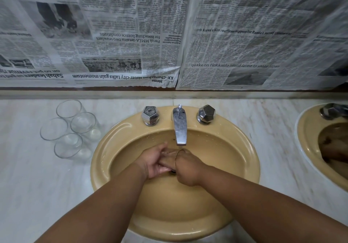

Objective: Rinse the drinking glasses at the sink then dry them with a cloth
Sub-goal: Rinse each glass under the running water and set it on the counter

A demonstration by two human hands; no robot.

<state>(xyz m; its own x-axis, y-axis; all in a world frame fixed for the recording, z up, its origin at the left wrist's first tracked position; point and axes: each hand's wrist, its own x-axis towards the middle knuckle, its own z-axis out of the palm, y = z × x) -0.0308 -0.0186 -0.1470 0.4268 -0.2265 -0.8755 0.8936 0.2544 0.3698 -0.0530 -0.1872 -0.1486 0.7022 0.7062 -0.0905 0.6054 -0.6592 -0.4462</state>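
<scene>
— Whereabouts of the glasses (83, 123)?
— On the pale marble tabletop (37, 176), just left of the tan sink (105, 148). Four of them, clear, upright, mouths up, huddled in a tight cluster. Touching or merely side by side: hard to tell.
— And relative to the grip?
— Well apart from both. Left grip (154, 160) and right grip (188, 165) down inside the sink, pressed together under the tip of the chrome spout (179, 127), right over the dark drain (173, 171). Nearest glass off to the left of the left grip, beyond the sink's rim, untouched.
— State of the left grip?
— Open, palm turned up, fingers (165, 169) stretched rightward and glistening wet.
— And the right?
— Seen from the back, knuckles up, curled closed over the left grip's fingers.
— Water running?
— Cannot tell. Droplets scattered on the sink's inner wall.
— Anything else around?
— Faceted chrome left knob (150, 115) and right knob (206, 114), one on either side of the spout. Sheets of newspaper (131, 35) covering the wall behind, some upside down. Part of a second sink (305, 129) at the right edge of the tabletop.
</scene>
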